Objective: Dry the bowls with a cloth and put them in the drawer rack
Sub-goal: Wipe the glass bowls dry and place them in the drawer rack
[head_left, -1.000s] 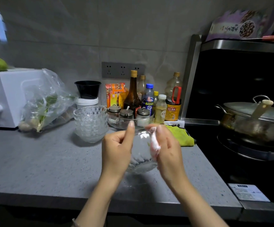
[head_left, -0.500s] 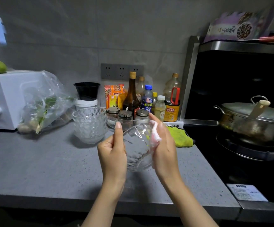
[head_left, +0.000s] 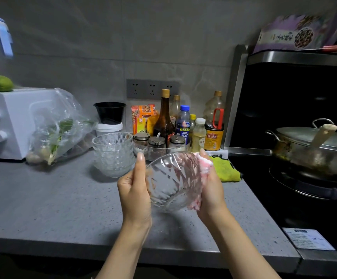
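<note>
Nearest the camera, the left hand (head_left: 135, 190) gripped the glass bowl (head_left: 171, 182) by its left side, thumb pointing up along the rim. The bowl was held in the air above the grey worktop (head_left: 52, 208), tilted so its opening faced the person. On the bowl's right side, the right hand (head_left: 210, 190) clutched a pink-and-white cloth (head_left: 204, 165) and pressed it against the bowl's outer wall and rim.

Just right of the bowl and a little behind it, a yellow-green rag (head_left: 227, 170) lay on the worktop. Behind and to the left of the bowl stood a stack of glass bowls (head_left: 113, 154), upright and nested. Straight behind the bowl were lidded spice jars (head_left: 157, 140), and beyond them a cluster of bottles, the tallest a dark brown bottle (head_left: 164, 119). Far to the bowl's left, a clear bag of greens (head_left: 60, 127) leaned against a white appliance (head_left: 12, 121). Far to its right, a lidded steel pot (head_left: 314, 146) sat on the stove.
</note>
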Action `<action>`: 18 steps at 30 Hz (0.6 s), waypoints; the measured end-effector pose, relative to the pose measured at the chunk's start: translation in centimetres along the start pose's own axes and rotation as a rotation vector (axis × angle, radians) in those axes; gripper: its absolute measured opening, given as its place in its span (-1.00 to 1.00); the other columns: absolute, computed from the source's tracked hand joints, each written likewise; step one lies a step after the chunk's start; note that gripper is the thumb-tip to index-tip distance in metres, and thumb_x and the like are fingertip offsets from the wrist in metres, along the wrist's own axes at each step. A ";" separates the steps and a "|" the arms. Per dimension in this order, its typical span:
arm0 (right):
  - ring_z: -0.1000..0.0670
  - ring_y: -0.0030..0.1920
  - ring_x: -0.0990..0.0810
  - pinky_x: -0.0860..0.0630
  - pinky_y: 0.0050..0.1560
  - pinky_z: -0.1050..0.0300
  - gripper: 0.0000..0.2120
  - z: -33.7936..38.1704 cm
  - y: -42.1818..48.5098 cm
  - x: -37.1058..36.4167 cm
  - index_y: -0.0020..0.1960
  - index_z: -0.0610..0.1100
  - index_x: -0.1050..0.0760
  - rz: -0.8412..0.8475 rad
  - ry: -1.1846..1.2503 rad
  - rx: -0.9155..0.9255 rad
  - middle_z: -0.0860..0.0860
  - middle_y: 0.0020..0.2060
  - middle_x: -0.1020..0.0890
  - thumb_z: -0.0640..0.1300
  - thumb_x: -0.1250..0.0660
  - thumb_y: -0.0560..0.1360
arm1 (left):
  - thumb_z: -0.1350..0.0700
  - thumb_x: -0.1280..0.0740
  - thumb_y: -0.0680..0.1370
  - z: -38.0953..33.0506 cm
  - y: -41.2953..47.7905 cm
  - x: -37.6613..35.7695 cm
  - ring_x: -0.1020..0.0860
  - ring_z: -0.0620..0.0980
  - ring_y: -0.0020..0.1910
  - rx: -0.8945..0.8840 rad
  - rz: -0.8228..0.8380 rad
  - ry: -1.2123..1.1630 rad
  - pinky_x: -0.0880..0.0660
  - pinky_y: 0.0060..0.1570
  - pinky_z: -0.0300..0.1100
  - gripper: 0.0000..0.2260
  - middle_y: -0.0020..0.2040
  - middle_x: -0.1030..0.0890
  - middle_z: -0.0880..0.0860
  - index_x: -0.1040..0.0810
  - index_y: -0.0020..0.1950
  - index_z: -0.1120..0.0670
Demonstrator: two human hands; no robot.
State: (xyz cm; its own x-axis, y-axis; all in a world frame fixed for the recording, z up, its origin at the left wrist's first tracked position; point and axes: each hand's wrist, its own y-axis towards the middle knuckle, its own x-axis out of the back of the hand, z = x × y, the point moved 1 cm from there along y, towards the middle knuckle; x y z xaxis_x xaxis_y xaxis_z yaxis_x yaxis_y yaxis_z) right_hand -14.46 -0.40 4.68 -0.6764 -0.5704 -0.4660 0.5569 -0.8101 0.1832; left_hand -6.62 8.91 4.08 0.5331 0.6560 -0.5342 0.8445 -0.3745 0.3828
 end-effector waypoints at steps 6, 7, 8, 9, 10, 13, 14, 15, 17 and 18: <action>0.12 -0.45 -0.64 -0.50 -0.39 0.23 -0.60 0.8 -0.8 0.4 -0.35 -0.09 -0.63 -0.046 0.051 0.049 0.14 -0.53 -0.57 -0.05 -0.20 0.59 | -0.34 -0.29 0.43 -0.5 0.5 0.5 -0.38 0.13 -0.49 0.019 0.218 0.270 -0.42 -0.31 -0.27 -0.47 -0.50 -0.42 0.15 -0.41 -0.49 0.06; 0.12 -0.46 -0.64 -0.47 -0.45 0.26 -0.62 1.1 -1.0 0.4 -0.30 -0.16 -0.62 -0.084 -0.005 0.102 -0.08 -0.51 -0.61 -0.07 -0.19 0.60 | -0.40 -0.24 0.38 -0.5 0.6 0.7 -0.51 0.19 -0.34 0.044 0.286 0.355 -0.48 -0.17 -0.19 -0.44 -0.35 -0.55 0.21 -0.51 -0.34 0.12; 0.05 -0.49 -0.62 -0.42 -0.51 0.24 -0.57 1.3 -1.1 0.5 -0.29 -0.30 -0.55 -0.101 -0.057 0.163 0.18 -0.27 -0.32 -0.03 -0.20 0.59 | -0.44 -0.19 0.35 -0.4 0.7 1.0 -0.60 0.09 -0.18 0.082 0.329 0.437 -0.51 -0.05 -0.19 -0.41 -0.19 -0.62 0.17 -0.56 -0.17 0.09; -0.06 -0.55 -0.57 -0.34 -0.56 0.20 -0.48 1.2 -1.1 0.9 -0.40 -0.31 -0.45 -0.086 -0.108 0.223 0.13 -0.53 -0.33 0.06 -0.21 0.57 | -0.48 -0.16 0.36 -0.3 0.7 1.3 -0.61 -0.11 -0.08 0.130 0.350 0.492 -0.48 -0.02 -0.28 -0.43 -0.07 -0.63 0.03 -0.54 -0.04 -0.01; -0.09 -0.61 -0.46 -0.26 -0.62 0.21 -0.42 1.1 -1.2 1.0 -0.47 -0.27 -0.38 -0.045 -0.165 0.279 0.00 -0.58 -0.33 0.14 -0.20 0.54 | -0.52 -0.12 0.37 -0.1 0.5 1.6 -0.58 -0.26 -0.05 0.207 0.360 0.507 -0.48 -0.04 -0.34 -0.47 0.02 -0.57 -0.11 -0.46 0.05 -0.13; 0.05 -0.66 -0.36 -0.23 -0.64 0.27 -0.38 0.5 -1.2 2.0 -0.54 -0.18 -0.36 0.089 -0.372 0.578 0.03 -0.64 -0.39 0.18 -0.09 0.56 | -0.47 -0.03 0.33 0.0 -0.3 2.1 -0.66 0.06 0.01 0.651 0.505 0.331 -0.61 -0.14 -0.06 -0.40 0.16 -0.51 -0.11 -0.31 0.28 -0.22; 0.11 -0.62 -0.37 -0.27 -0.58 0.24 -0.39 0.5 -1.2 2.2 -0.53 -0.13 -0.37 0.147 -0.499 0.720 0.10 -0.62 -0.41 0.16 -0.07 0.59 | -0.46 -0.03 0.36 0.1 -0.4 2.2 -0.66 0.18 0.01 0.808 0.560 0.211 -0.62 -0.20 -0.05 -0.31 0.19 -0.58 0.01 -0.37 0.35 -0.11; 0.13 -0.57 -0.37 -0.31 -0.51 0.19 -0.40 0.3 -1.2 2.4 -0.53 -0.08 -0.37 0.211 -0.621 0.841 0.13 -0.59 -0.42 0.13 -0.04 0.63 | -0.45 -0.05 0.39 0.2 -0.3 2.3 -0.65 0.24 0.02 0.925 0.585 0.099 -0.63 -0.27 -0.08 -0.26 0.19 -0.61 0.14 -0.42 0.37 0.02; 0.18 -0.48 -0.37 -0.36 -0.40 0.09 -0.42 -0.2 -1.0 2.9 -0.50 -0.08 -0.38 0.295 -0.770 0.927 0.10 -0.54 -0.44 0.05 -0.03 0.66 | -0.36 -0.18 0.42 0.2 -0.3 2.5 -0.61 0.32 0.06 1.044 0.527 -0.070 -0.63 -0.35 -0.10 -0.30 0.17 -0.60 0.28 -0.42 0.37 0.12; 0.20 -0.46 -0.37 -0.37 -0.38 0.09 -0.43 -0.3 -1.0 3.1 -0.49 -0.08 -0.38 0.308 -0.782 0.905 0.08 -0.53 -0.45 0.05 -0.04 0.66 | -0.28 -0.25 0.42 0.3 -0.3 2.5 -0.59 0.36 0.07 1.058 0.481 -0.132 -0.64 -0.34 -0.08 -0.35 0.16 -0.60 0.30 -0.41 0.37 0.10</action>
State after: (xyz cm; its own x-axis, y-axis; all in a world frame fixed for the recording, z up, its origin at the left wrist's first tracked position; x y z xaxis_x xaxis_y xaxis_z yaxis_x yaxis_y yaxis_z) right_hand -17.01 -1.30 2.77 -0.8558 -0.4295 0.2884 0.4206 -0.2528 0.8713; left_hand -5.54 10.42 2.40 0.7578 0.2482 -0.6035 0.1424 -0.9655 -0.2182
